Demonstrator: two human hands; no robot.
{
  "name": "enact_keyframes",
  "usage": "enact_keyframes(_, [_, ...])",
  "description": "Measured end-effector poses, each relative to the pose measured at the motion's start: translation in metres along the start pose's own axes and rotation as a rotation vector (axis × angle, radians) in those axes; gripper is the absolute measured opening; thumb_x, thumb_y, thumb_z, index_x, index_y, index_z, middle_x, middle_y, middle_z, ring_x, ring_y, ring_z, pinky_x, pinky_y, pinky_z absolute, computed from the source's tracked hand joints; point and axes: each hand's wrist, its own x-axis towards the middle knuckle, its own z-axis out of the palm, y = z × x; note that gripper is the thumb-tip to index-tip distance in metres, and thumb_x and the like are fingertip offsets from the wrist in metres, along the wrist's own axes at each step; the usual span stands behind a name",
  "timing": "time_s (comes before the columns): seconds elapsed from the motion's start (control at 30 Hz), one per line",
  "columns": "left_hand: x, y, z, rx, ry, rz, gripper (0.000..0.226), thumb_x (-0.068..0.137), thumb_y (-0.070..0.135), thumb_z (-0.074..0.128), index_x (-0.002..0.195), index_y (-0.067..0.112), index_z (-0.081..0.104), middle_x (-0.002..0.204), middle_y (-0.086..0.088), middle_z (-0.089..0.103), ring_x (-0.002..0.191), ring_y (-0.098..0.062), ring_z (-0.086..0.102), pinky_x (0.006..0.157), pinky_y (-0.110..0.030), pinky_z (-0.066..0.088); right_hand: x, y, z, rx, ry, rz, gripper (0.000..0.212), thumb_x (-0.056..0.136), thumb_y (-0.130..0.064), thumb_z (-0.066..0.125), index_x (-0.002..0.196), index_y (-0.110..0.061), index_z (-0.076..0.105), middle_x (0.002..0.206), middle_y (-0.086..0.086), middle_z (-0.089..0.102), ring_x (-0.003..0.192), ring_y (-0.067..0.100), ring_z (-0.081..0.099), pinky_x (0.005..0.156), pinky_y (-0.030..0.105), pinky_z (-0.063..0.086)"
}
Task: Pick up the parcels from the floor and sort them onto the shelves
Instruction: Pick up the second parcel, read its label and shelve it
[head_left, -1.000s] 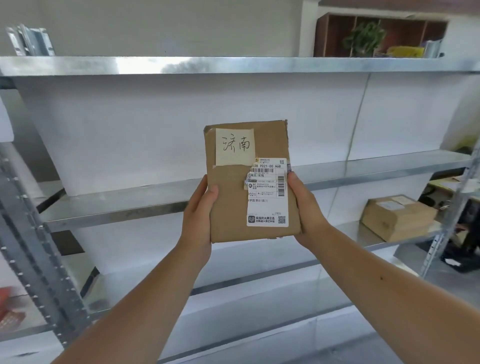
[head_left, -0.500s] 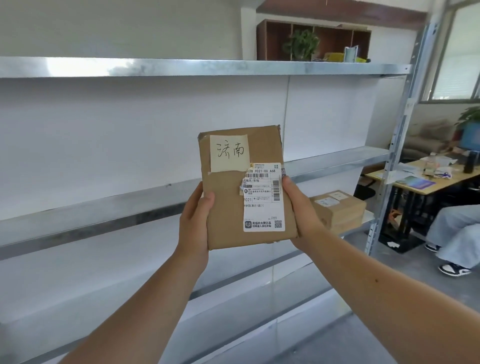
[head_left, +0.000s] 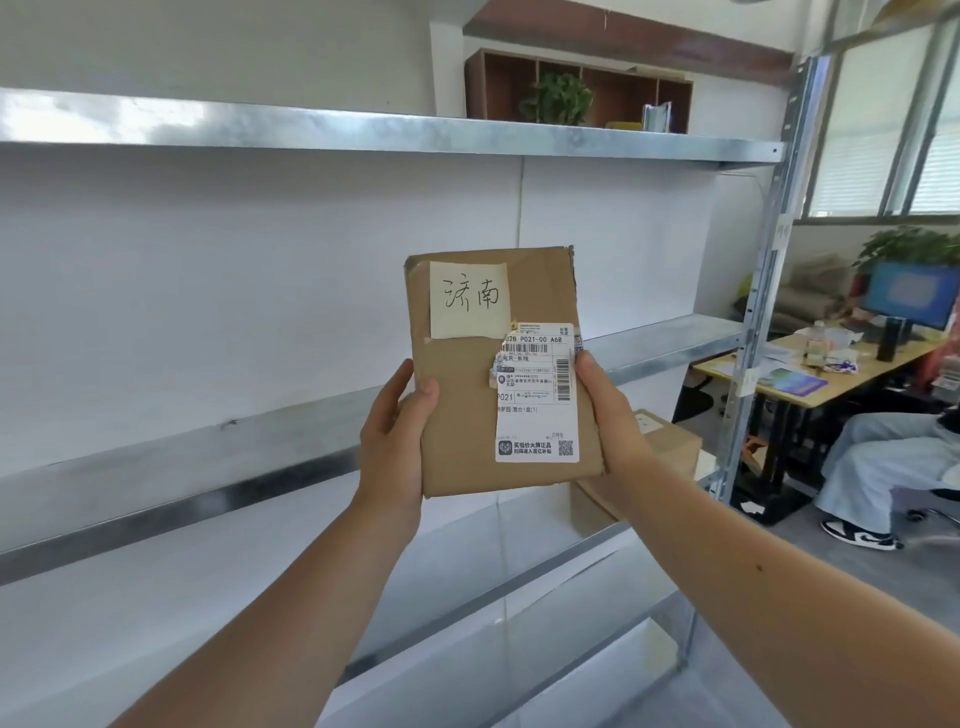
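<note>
While the flat brown cardboard parcel (head_left: 467, 415) with its pale yellow handwritten note (head_left: 467, 299) is held upright in mid-air, the left hand (head_left: 397, 431) and right hand (head_left: 605, 415) grip its side edges, thumbs on the front. The step looks like reading its destination; next it needs laying on a grey metal shelf (head_left: 208, 462) beyond the hands.

Fingers of left hand (head_left: 395, 436) and right hand (head_left: 605, 410) hidden behind flat brown cardboard parcel (head_left: 462, 415). Second brown cardboard box (head_left: 670, 447), right end of lower grey metal shelf (head_left: 545, 564), mostly behind right wrist. Seated person (head_left: 883, 457) cut by right edge.
</note>
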Motion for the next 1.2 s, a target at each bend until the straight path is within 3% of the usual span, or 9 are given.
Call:
enact_keyframes(0.17, [0.037, -0.017, 0.026, 0.027, -0.001, -0.004, 0.076, 0.079, 0.053, 0.077, 0.15, 0.031, 0.062, 0.128, 0.006, 0.081, 0.114, -0.017, 0.079, 0.077, -0.031, 0.067, 0.043, -0.002, -0.024, 0.007, 0.001, -0.017, 0.048, 0.103, -0.058, 0.057, 0.127, -0.022, 0.078, 0.123, 0.012, 0.081, 0.105, 0.031, 0.081, 0.081, 0.044, 0.068])
enact_keyframes(0.4, [0.067, -0.038, 0.07, 0.063, -0.015, 0.018, 0.086, 0.068, 0.061, 0.078, 0.148, 0.033, 0.064, 0.125, 0.01, 0.082, 0.111, -0.013, 0.08, 0.075, -0.027, 0.066, 0.083, -0.007, -0.066, 0.056, -0.032, -0.029, 0.044, 0.099, -0.061, 0.056, 0.117, -0.031, 0.083, 0.123, 0.011, 0.082, 0.103, 0.032, 0.081, 0.086, 0.054, 0.062])
enact_keyframes(0.6, [0.076, -0.066, 0.126, 0.071, -0.016, 0.018, 0.08, 0.072, 0.059, 0.078, 0.147, 0.034, 0.066, 0.128, 0.006, 0.081, 0.114, -0.017, 0.079, 0.077, -0.03, 0.067, 0.111, -0.018, -0.128, 0.046, -0.032, -0.023, 0.053, 0.088, -0.067, 0.065, 0.119, -0.028, 0.083, 0.126, 0.013, 0.08, 0.115, 0.038, 0.077, 0.106, 0.063, 0.055])
enact_keyframes(0.7, [0.076, -0.08, 0.161, 0.065, 0.012, 0.018, 0.077, 0.073, 0.058, 0.078, 0.144, 0.033, 0.068, 0.127, 0.005, 0.082, 0.114, -0.019, 0.08, 0.076, -0.031, 0.067, 0.123, -0.033, -0.16, 0.024, -0.049, -0.003, 0.058, 0.083, -0.07, 0.067, 0.121, -0.029, 0.082, 0.125, 0.012, 0.081, 0.115, 0.039, 0.077, 0.101, 0.061, 0.059])
enact_keyframes(0.83, [0.071, -0.1, 0.207, 0.052, 0.062, 0.025, 0.075, 0.072, 0.058, 0.08, 0.142, 0.033, 0.07, 0.126, 0.005, 0.082, 0.112, -0.017, 0.08, 0.075, -0.029, 0.066, 0.134, -0.052, -0.204, 0.054, -0.102, 0.03, 0.045, 0.094, -0.062, 0.063, 0.119, -0.029, 0.083, 0.125, 0.011, 0.081, 0.111, 0.032, 0.08, 0.079, 0.041, 0.066])
enact_keyframes(0.9, [0.068, -0.111, 0.229, 0.047, 0.083, 0.03, 0.074, 0.073, 0.058, 0.079, 0.142, 0.033, 0.07, 0.126, 0.005, 0.082, 0.112, -0.017, 0.08, 0.076, -0.03, 0.066, 0.139, -0.061, -0.226, 0.059, -0.132, 0.045, 0.041, 0.096, -0.059, 0.062, 0.114, -0.031, 0.085, 0.122, 0.009, 0.082, 0.107, 0.029, 0.081, 0.076, 0.038, 0.066])
enact_keyframes(0.97, [0.067, -0.121, 0.248, 0.041, 0.095, 0.033, 0.076, 0.073, 0.059, 0.079, 0.143, 0.033, 0.069, 0.128, 0.004, 0.082, 0.113, -0.018, 0.08, 0.077, -0.032, 0.067, 0.145, -0.068, -0.246, 0.046, -0.134, 0.059, 0.041, 0.092, -0.061, 0.064, 0.111, -0.032, 0.086, 0.121, 0.009, 0.083, 0.107, 0.029, 0.081, 0.081, 0.043, 0.067])
enact_keyframes(1.07, [0.065, -0.136, 0.273, 0.047, 0.099, 0.033, 0.075, 0.076, 0.06, 0.078, 0.145, 0.031, 0.068, 0.131, 0.001, 0.08, 0.116, -0.022, 0.079, 0.081, -0.038, 0.067, 0.154, -0.075, -0.275, 0.035, -0.123, 0.064, 0.054, 0.09, -0.06, 0.066, 0.126, -0.023, 0.079, 0.125, 0.012, 0.081, 0.114, 0.034, 0.078, 0.099, 0.053, 0.061])
enact_keyframes(1.2, [0.066, -0.152, 0.298, 0.056, 0.126, 0.034, 0.078, 0.076, 0.062, 0.075, 0.147, 0.03, 0.066, 0.134, -0.002, 0.079, 0.121, -0.027, 0.076, 0.093, -0.047, 0.064, 0.162, -0.085, -0.304, 0.024, -0.158, 0.078, 0.058, 0.092, -0.058, 0.063, 0.135, -0.02, 0.073, 0.127, 0.011, 0.08, 0.116, 0.034, 0.077, 0.101, 0.052, 0.06])
